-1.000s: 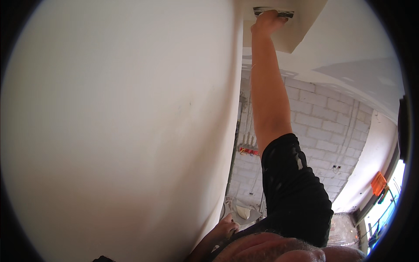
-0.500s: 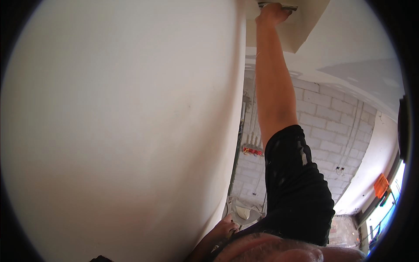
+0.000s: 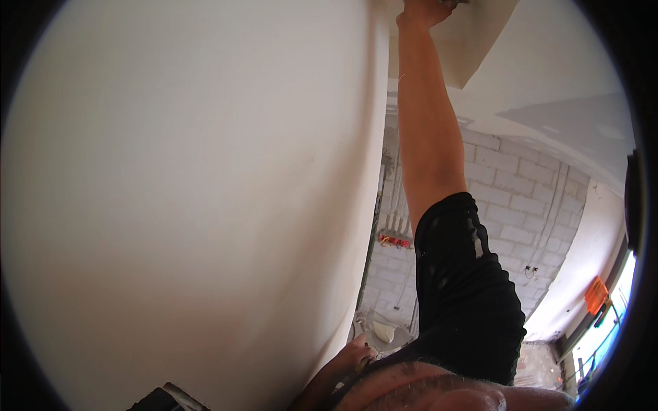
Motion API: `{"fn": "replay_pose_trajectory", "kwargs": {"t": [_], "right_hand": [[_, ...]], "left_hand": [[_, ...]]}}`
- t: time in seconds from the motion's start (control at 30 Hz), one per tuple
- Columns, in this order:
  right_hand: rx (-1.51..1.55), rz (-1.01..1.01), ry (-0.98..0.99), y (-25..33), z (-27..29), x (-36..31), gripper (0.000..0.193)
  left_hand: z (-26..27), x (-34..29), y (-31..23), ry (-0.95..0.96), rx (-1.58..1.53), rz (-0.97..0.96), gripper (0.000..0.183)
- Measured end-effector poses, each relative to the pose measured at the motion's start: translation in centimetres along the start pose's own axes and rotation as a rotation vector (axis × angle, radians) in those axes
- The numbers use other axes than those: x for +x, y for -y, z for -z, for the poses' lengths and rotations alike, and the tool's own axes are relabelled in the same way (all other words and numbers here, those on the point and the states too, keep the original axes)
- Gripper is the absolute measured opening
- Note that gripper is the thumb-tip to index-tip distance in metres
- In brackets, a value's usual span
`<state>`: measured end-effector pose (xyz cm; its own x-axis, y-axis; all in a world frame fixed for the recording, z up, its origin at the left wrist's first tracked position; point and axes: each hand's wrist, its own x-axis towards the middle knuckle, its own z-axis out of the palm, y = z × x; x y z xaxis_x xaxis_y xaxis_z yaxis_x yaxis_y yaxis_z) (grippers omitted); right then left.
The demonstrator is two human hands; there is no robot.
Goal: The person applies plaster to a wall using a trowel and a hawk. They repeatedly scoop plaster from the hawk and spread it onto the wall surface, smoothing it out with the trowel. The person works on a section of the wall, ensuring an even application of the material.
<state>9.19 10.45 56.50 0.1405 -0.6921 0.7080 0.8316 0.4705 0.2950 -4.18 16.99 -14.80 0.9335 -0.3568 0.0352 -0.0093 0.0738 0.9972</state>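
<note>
Top centre, our right hand [image 3: 426,12] grips a dark, cropped tool [image 3: 460,2]; beyond our left hand [image 3: 356,353], hold unclear, lies a tub-like blur [image 3: 399,335].

White-streaked black sleeve [image 3: 456,294], plain cream wall [image 3: 205,171]

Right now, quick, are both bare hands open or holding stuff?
Left bare hand: looks curled; whether it holds anything cannot be told.
Right bare hand: closed on a thin dark tool, mostly out of view.
</note>
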Motion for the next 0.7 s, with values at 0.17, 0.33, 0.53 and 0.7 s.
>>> {"fn": "replay_pose_trajectory", "kwargs": {"t": [0.17, 0.33, 0.53, 0.7], "right_hand": [[-0.063, -0.071, 0.063, 3.9, -1.0, -2.6, 0.072], [0.099, 0.013, 0.088, 8.4, -3.2, -6.9, 0.078], [-0.934, 0.480, -0.026, 1.8, -4.7, 0.3, 0.084], [-0.444, 0.294, -0.046, 9.8, -8.1, -7.2, 0.068]], "left_hand": [[0.3, 0.1, 0.6, -0.044, 0.218, -0.171, 0.025], [0.0, -0.2, 0.4, -0.042, 0.225, -0.296, 0.022], [-0.2, -0.7, -1.7, 0.042, 0.106, -0.171, 0.018], [-0.3, -1.1, -2.4, 0.101, -0.155, -0.104, 0.025]]}}
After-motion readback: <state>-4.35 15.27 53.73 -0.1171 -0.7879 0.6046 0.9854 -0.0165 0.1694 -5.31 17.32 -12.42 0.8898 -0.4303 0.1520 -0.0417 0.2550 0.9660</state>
